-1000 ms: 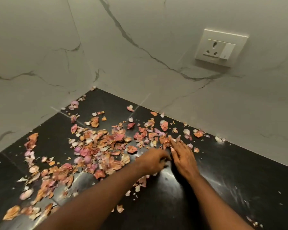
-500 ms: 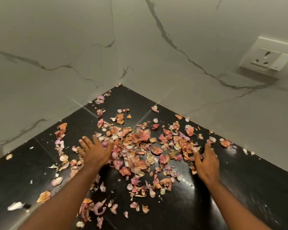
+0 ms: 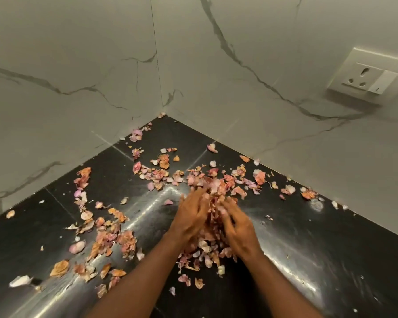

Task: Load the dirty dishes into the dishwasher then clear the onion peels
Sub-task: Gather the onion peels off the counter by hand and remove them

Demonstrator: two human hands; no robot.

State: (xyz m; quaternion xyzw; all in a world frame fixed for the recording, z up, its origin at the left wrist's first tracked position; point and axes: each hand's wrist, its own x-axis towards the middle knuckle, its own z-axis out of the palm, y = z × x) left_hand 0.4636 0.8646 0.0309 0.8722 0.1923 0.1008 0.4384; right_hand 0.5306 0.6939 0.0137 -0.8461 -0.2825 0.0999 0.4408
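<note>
Dry pink and orange onion peels lie scattered over the black counter [image 3: 331,249] in the corner. My left hand [image 3: 190,218] and my right hand [image 3: 238,228] are close together at the centre, palms facing each other. They press a heap of onion peels [image 3: 210,245] between them, with my fingers blurred and loosely bent. Loose peels spill out below the heap. More peels [image 3: 106,237] lie to the left, and others [image 3: 161,173] lie farther back towards the walls.
White marble walls meet in a corner [image 3: 161,106] behind the counter. A wall socket with a switch [image 3: 365,79] sits on the right wall. Small peel bits [image 3: 308,193] lie along the foot of the right wall.
My hands were spread wide apart on either side of the peels half a second ago. They have swept inward and gathered a heap between them. The view has shifted slightly.
</note>
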